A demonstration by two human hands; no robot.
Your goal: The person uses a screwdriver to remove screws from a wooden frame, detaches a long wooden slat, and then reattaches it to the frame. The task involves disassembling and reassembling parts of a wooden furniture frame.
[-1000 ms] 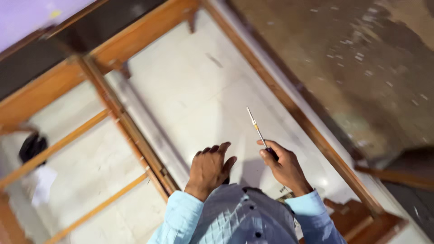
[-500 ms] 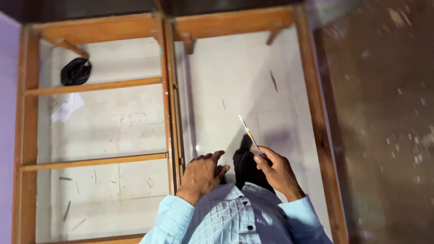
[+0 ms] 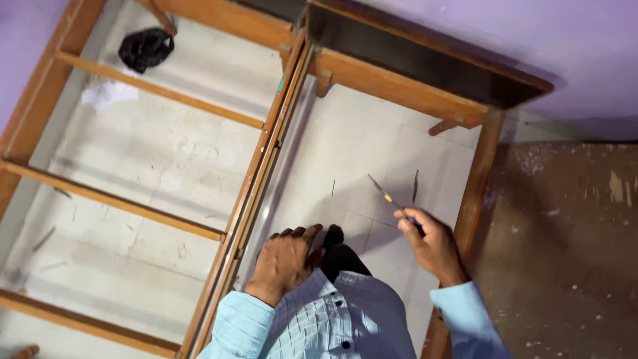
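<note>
Right hand (image 3: 433, 244) shifted toward frame rail, gripping pencil (image 3: 389, 198) pointing up-left; left hand (image 3: 284, 260) open, apart.

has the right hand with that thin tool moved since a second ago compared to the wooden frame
Yes. The right hand, gripping the thin tool, has shifted toward the frame's right side rail; earlier it sat nearer the centre divider.
</note>
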